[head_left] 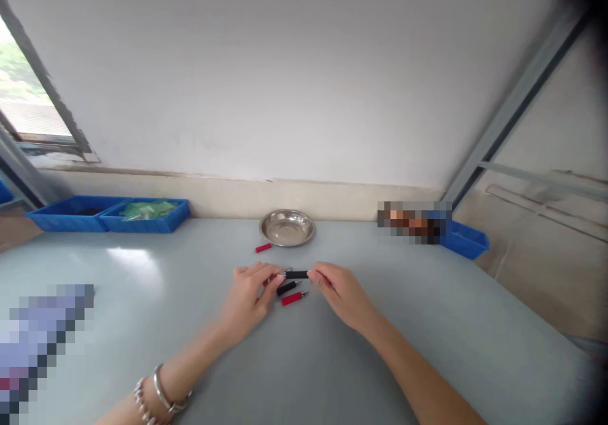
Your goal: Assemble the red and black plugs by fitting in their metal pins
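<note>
A black pen-like piece [297,275] with a silvery part at its left end is held level between my hands. My left hand [254,291] is closed on its left end, and my right hand [339,289] pinches its right end. Just below, on the table, lie a black piece with a metal tip [287,287] and a red piece with a metal tip [292,298]. Farther back, a small red piece [263,247] lies beside a round metal dish [287,228].
Two blue trays [80,223] [147,222] stand at the back left of the grey table [199,387], one holding green bags. Another blue tray [463,240] is at the back right, beside a blurred-out patch. A second blurred object lies at the left.
</note>
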A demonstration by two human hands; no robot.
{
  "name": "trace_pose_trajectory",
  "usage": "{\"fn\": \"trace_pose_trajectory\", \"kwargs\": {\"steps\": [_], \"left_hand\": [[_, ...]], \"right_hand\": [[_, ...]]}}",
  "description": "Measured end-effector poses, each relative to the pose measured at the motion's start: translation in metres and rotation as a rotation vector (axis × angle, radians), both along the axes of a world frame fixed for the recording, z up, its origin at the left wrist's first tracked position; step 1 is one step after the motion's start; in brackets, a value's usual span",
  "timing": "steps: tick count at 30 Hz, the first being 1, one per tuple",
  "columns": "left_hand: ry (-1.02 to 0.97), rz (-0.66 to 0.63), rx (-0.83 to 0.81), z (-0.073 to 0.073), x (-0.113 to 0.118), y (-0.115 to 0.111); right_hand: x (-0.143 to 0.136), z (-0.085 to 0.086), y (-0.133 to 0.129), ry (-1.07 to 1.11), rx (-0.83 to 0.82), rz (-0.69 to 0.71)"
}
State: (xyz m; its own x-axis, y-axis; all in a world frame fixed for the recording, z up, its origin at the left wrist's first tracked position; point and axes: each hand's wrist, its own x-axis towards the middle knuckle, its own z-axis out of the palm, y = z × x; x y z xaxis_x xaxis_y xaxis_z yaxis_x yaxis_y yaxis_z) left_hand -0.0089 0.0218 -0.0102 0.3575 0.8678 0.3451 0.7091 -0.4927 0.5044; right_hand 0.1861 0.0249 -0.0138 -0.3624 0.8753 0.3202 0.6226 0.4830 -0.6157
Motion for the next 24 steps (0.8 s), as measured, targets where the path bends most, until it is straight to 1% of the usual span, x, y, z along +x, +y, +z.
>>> {"fn": "trace_pose_trajectory", "kwargs": {"steps": [3, 5, 8, 11, 14, 17, 20, 24], "left_hand": [[-0.004, 0.007, -0.002, 0.0009, 0.0002, -0.0004], [-0.003, 0.011, -0.002, 0.0015, 0.0003, -0.0009], [0.005, 0.012, 0.010, 0.0009, 0.0004, -0.0015], [0.015, 0.014, 0.031, -0.0003, 0.0004, -0.0017], [0.014, 0.022, 0.040, -0.0003, 0.0005, -0.0017], [0.013, 0.027, 0.046, -0.0003, 0.0004, -0.0014], [0.013, 0.024, 0.047, -0.0011, 0.0000, -0.0008], [0.015, 0.028, 0.026, -0.0013, -0.0005, -0.0009]], "right_hand": [[0.0004, -0.0006, 0.0001, 0.055, -0.040, -0.002], [0.0006, -0.0016, 0.0008, 0.070, -0.006, 0.014], [0.0005, -0.0028, 0.0013, 0.026, 0.053, 0.033], [0.0005, -0.0027, 0.0008, -0.025, 0.023, 0.008], [0.0011, -0.0024, 0.0009, 0.011, -0.036, -0.006], [0.0013, -0.0030, 0.0020, 0.036, -0.003, 0.014], [0.0006, -0.0034, 0.0023, -0.011, 0.042, 0.024], [0.0005, -0.0027, 0.0007, -0.032, -0.002, -0.019]]}}
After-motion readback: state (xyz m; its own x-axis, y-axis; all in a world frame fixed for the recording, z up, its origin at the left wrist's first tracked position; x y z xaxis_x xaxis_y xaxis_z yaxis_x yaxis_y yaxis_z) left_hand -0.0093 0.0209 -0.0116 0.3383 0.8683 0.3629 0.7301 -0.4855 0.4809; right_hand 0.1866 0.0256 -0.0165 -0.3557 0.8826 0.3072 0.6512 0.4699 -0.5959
